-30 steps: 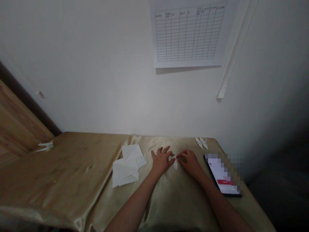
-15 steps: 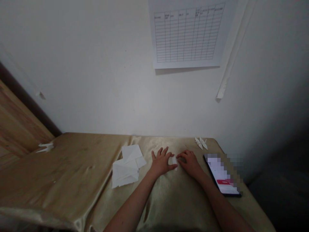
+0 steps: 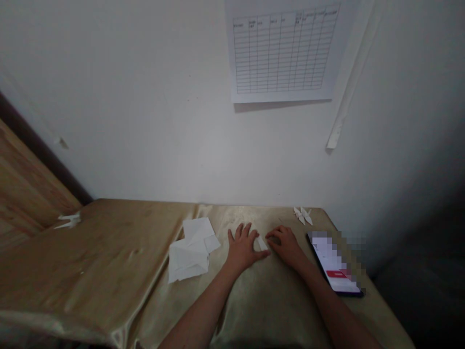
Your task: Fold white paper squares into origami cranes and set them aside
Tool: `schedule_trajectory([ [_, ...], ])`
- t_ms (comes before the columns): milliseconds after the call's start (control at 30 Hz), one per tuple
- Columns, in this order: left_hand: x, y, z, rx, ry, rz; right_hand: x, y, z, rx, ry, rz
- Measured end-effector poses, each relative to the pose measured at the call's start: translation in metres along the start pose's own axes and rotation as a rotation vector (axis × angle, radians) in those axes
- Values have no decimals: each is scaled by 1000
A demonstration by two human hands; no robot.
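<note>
Spanning folded paper point(image 3: 262, 243), left hand point(image 3: 242, 248) spread wider than before, right hand point(image 3: 286, 243) curled, its grip unclear

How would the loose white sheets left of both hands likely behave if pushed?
The sheets would probably slide and spread, since they overlap unevenly and look unfastened. They are likely light and somewhat floppy, looking thin and creased. The tablecloth beneath looks shiny and smooth, so it may grip them little.

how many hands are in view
2. The left hand is spread at the left of the small white paper; the right hand is partly curled, just to the paper's right.
</note>
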State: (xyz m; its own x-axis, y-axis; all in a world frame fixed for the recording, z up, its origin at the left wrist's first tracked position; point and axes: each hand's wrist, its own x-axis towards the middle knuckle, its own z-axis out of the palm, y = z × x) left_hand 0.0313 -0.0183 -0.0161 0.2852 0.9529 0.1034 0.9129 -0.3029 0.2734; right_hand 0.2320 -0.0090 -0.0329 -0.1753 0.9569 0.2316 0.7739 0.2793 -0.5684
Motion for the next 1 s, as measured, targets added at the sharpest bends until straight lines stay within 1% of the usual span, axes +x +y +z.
schedule_trajectory([
  [100,0,1,1,38,72,-41,-1,0,-3,26,3,-4],
  [233,3,-4,-3,82,146,-89,-3,-3,-6,52,6,-10],
  [433,5,-6,-11,43,168,-109,-4,-7,3,-7,25,-19],
  [600,7,-8,-14,-45,177,-64,-3,-5,5,-26,45,-3],
  [667,8,-9,-13,-91,152,-22,-3,-4,3,-22,75,3],
  [767,9,-10,-11,-152,82,24,-3,-2,1,-44,108,19],
  [1000,8,-14,-12,-165,-24,105,-4,-6,3,-150,105,40],
])
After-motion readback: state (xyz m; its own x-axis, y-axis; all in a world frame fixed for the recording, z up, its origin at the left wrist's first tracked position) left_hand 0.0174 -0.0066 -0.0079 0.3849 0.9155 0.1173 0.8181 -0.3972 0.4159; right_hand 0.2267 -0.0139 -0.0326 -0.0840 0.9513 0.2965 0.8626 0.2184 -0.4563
